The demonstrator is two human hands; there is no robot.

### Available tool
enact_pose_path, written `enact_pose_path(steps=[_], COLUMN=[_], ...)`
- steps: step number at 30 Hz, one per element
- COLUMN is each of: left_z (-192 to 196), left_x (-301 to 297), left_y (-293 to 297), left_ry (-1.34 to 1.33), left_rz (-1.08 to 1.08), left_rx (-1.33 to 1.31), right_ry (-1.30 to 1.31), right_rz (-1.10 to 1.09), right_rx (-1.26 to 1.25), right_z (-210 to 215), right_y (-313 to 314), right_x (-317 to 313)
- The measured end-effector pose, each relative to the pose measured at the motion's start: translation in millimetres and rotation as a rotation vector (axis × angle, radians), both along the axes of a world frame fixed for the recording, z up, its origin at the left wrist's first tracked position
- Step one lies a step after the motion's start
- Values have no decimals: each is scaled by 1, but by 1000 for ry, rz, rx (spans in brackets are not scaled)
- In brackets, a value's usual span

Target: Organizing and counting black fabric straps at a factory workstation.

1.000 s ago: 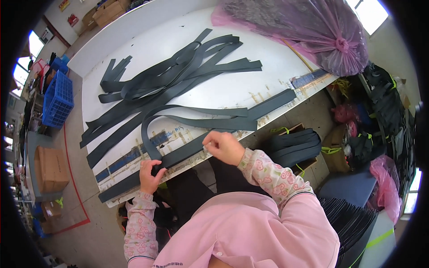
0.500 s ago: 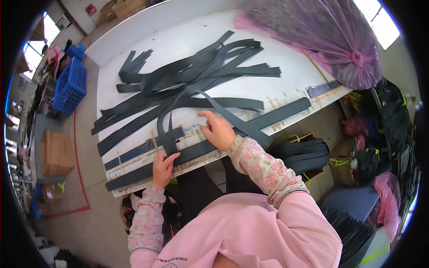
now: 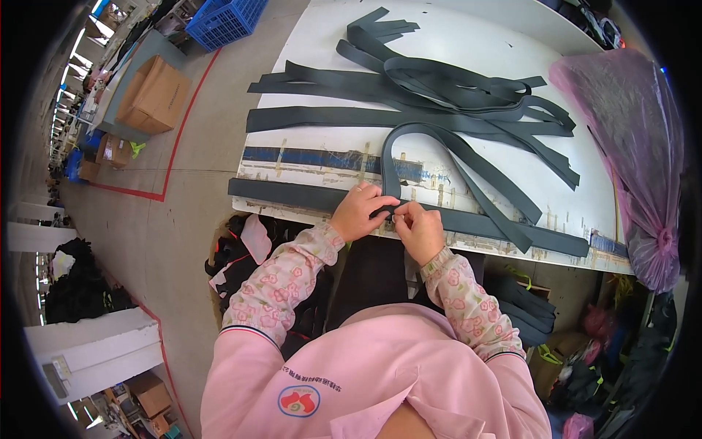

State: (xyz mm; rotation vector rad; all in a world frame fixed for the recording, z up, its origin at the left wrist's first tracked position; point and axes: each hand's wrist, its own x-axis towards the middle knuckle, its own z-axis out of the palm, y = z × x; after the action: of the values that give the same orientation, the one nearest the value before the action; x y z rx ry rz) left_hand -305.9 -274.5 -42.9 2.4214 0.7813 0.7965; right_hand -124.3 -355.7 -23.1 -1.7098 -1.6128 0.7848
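Both my hands meet at the near edge of a white table. My left hand is closed, its thumb and fingers pinching the end of a dark grey strip. Close beside it, my right hand pinches at the same end. From there the strip loops up and away, then falls back to the right. Under my hands a flat dark grey strip lies along the table's front edge. Farther back spreads a loose pile of similar strips.
A tied pink plastic bag stands at the table's right end. Bundled dark strips sit below on the right. Dark and pink material fills a box under the left side. On the floor are a blue crate and cardboard box.
My right hand has come over to my left, and both now pinch at the strip's end. The view has swung, so the table appears farther right.
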Motion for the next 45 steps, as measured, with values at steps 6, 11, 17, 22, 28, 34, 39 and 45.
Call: enact_pose_path(steps=[6,11,17,22,28,34,39,45], left_z=[-1,0,7,11,13,13,13,14], left_x=[4,4,2,1,4,5,7,6], left_y=[1,0,1,1,-1,-2,-1,0], left_ry=[-26,-3,44,57,66,80,79,75], left_rz=[-6,-21,-22,-52,-40,-16,-10,-28], left_rx=[15,-3,-20,-44,-85,-93,-74,-32], right_ry=[-86,221,282,111,-5,-132,-8,363], right_rz=[-59,-132,-303,-248,-242,-251,-271,-121], right_rx=[15,-75,-96,-32,6,92,10,-83], right_z=[0,-2,17,7,17,4,14,27], right_y=[1,-12,-50,-69,-70,-70,-72,-70], right_x=[-3,34,155,173,163,159,165,126])
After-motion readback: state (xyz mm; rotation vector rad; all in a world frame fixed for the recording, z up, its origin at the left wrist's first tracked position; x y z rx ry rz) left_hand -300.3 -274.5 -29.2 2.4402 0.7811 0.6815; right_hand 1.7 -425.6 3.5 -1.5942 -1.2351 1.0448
